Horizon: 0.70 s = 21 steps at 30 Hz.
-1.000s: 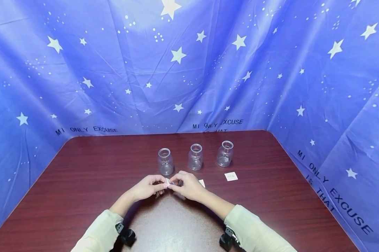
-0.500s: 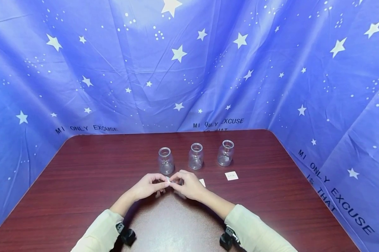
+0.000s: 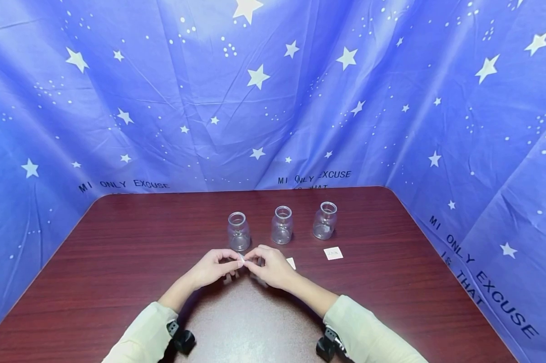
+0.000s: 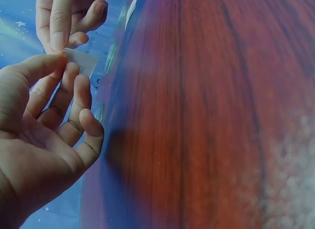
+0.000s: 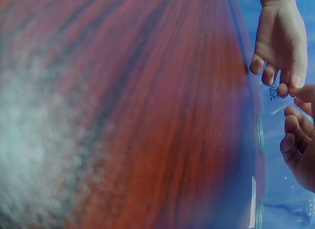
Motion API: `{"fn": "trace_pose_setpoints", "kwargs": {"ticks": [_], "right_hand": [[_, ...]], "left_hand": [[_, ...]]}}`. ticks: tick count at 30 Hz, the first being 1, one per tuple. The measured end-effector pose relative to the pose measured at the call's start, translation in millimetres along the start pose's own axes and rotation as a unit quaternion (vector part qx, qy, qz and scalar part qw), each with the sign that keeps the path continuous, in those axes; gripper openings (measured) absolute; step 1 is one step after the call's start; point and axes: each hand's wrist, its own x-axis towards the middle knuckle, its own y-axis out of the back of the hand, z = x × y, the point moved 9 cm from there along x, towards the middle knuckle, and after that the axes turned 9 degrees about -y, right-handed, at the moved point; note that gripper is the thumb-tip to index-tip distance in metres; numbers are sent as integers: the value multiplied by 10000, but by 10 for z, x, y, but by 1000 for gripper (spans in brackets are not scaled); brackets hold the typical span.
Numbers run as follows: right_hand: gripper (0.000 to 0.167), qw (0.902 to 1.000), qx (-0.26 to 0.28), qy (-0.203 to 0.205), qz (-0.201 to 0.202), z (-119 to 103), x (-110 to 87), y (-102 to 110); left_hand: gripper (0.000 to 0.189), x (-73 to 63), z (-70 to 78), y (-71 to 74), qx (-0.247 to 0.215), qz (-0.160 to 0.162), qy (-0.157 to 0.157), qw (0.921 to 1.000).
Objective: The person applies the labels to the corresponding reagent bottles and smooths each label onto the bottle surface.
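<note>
Between the two hands, in front of the leftmost glass jar (image 3: 239,236), is a small white paper slip (image 4: 84,62) with faint marks on it. My left hand (image 3: 213,268) pinches it between thumb and index finger, the other fingers loosely bent. From the other side my right hand (image 3: 274,268) pinches at the same edge, its thumb and fingertip meeting the left fingertips. Most of the slip is hidden by fingers in the head view. Partly behind the right hand lies a second white slip (image 3: 291,263) on the table.
A middle glass jar (image 3: 282,229) and a right glass jar (image 3: 324,224) stand upright in a row with the leftmost one, all without lids. Before the right jar lies another white slip (image 3: 333,253) with writing. A blue star-patterned curtain (image 3: 200,101) encloses the dark red table (image 3: 132,242).
The slip between the fingers shows less than a second ago, as the fingertips have drawn closer over it. Both hands otherwise stay nearly in place; the jars have not moved.
</note>
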Motion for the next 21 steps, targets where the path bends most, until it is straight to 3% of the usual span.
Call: {"fn": "trace_pose_setpoints", "kwargs": {"ticks": [21], "right_hand": [[11, 9998, 53, 123, 156, -6, 13, 6]], "left_hand": [[12, 30, 16, -9, 300, 420, -73, 9986]]}}
